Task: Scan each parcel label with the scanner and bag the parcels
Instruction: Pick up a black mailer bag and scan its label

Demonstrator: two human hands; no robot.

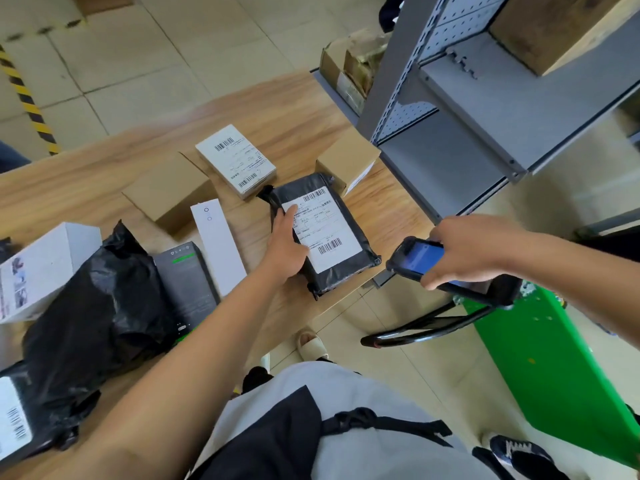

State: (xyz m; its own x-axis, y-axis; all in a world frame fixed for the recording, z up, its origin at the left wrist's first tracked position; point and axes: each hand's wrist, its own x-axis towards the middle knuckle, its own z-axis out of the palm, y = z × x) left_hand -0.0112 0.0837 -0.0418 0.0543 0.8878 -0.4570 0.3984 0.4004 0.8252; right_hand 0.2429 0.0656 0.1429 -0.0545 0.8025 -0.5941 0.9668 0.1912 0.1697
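**Parcel at the Table's Corner, Scan Not Yet Lined Up**

The left hand (285, 245) gripped the black parcel (341, 268) by its left edge, thumb lying on the white label (323, 225). The right hand (474, 251) was curled around the scanner (420, 259), held just off the table's corner beside the parcel. The parcel lay at the near corner of the wooden table (284, 109), so a loose grip could let it slide to the tiled floor (138, 64). The thumb might hide label print, and the glossy wrap could spoil a read. Other boxes and 1 black bag (93, 306) crowded the table. A grey shelf rack (467, 109) and a green cart (554, 368) stood to the right.
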